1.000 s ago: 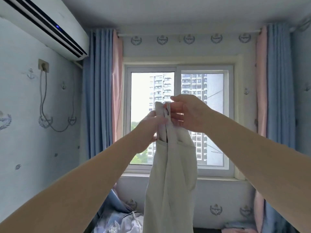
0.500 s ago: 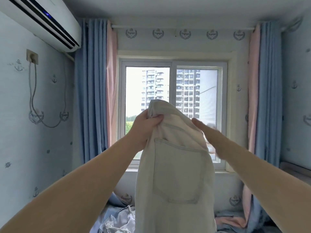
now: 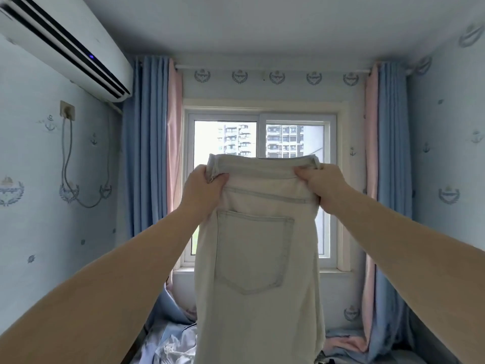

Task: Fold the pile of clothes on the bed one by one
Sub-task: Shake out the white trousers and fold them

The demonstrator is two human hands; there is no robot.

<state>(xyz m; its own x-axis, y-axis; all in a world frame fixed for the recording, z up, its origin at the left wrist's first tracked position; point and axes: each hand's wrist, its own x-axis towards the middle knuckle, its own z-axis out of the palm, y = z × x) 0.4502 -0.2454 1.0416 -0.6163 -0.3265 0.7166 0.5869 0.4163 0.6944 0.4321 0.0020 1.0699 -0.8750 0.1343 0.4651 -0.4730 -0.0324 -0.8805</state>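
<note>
The left hand (image 3: pixel 203 190) is gripping the left end of the waistband, fingers curled tight; the pale jeans (image 3: pixel 258 261) are hanging upright before the window (image 3: pixel 294 137); the right hand (image 3: pixel 321 183) is pinching the right end.

I face a sliding window (image 3: pixel 262 190) in a white frame, daylight coming through it and tall apartment blocks (image 3: pixel 284 140) showing beyond the glass. Blue and pink curtains hang at either side, the left pair (image 3: pixel 151 158) and the right pair (image 3: pixel 384 179) reaching down to the floor, under a rod below the pale ceiling (image 3: pixel 262 24). The walls are pale blue wallpaper (image 3: pixel 34 232) printed with anchors and crests, and on my left a white air conditioner (image 3: pixel 63 48) sits high above a wall socket (image 3: pixel 67 110) with a cable (image 3: pixel 68 164) looping down.
</note>
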